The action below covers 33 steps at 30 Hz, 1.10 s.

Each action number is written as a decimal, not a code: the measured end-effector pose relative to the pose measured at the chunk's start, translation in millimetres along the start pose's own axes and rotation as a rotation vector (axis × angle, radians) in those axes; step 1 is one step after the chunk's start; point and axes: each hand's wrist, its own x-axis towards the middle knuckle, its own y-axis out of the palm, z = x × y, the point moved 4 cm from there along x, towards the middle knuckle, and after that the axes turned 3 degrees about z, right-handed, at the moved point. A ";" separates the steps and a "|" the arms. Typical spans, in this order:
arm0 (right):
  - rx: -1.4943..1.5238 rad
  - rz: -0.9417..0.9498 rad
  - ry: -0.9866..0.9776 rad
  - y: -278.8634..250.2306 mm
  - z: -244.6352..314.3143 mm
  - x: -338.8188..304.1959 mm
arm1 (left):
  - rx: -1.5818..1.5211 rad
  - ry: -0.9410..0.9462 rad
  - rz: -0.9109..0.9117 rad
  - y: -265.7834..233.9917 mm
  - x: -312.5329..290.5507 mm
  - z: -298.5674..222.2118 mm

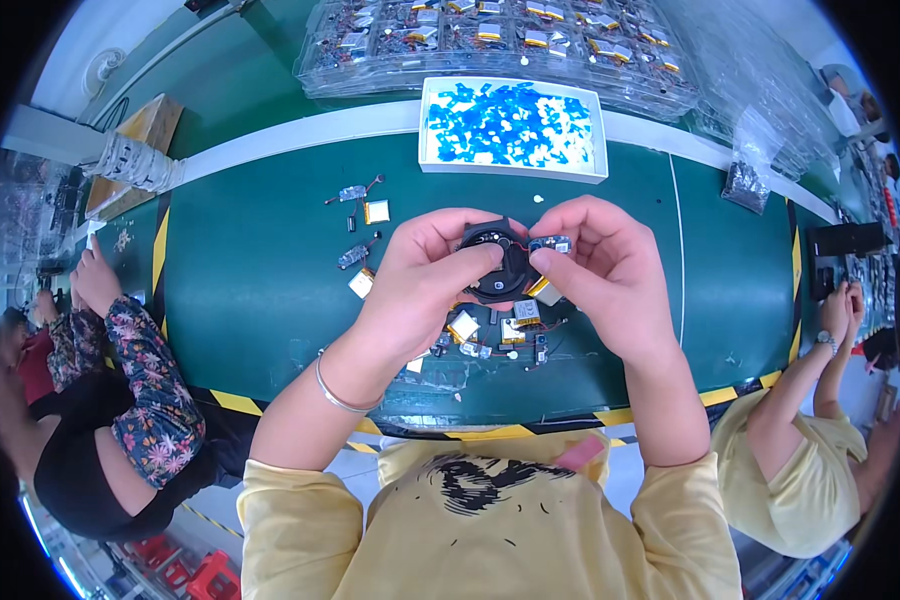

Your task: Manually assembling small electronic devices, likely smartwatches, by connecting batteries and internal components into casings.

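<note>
My left hand (415, 275) grips a round black plastic housing (512, 277), its thumb pressed inside the open face. Close beside it, my right hand (615, 265) pinches a small blue circuit board (548, 244) between thumb and fingers. Thin red wire runs between the board and the housing. A silver and yellow battery pack (546, 292) shows just under my right thumb; what it is attached to is partly hidden. Below my hands, several loose battery packs (463, 326) and small wired boards (476, 350) lie on the green mat (260, 300).
A white box (515, 172) of small blue and white pieces stands beyond my hands. Clear plastic trays (370, 80) of battery assemblies are stacked behind it. Boards (354, 256) and a battery (377, 211) lie left. Striped tape (490, 433) edges the table; co-workers sit on both sides.
</note>
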 end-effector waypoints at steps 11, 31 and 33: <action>-0.076 0.083 -0.010 -8.9 13.7 -7.3 | -0.103 -0.050 0.076 1.8 1.2 -2.8; -0.655 -0.160 -0.612 3.3 23.2 -12.3 | 0.460 0.095 -0.009 1.2 -1.1 9.6; -0.743 -0.137 -0.692 6.2 23.0 -12.4 | 0.335 0.073 -0.018 3.7 -1.3 5.3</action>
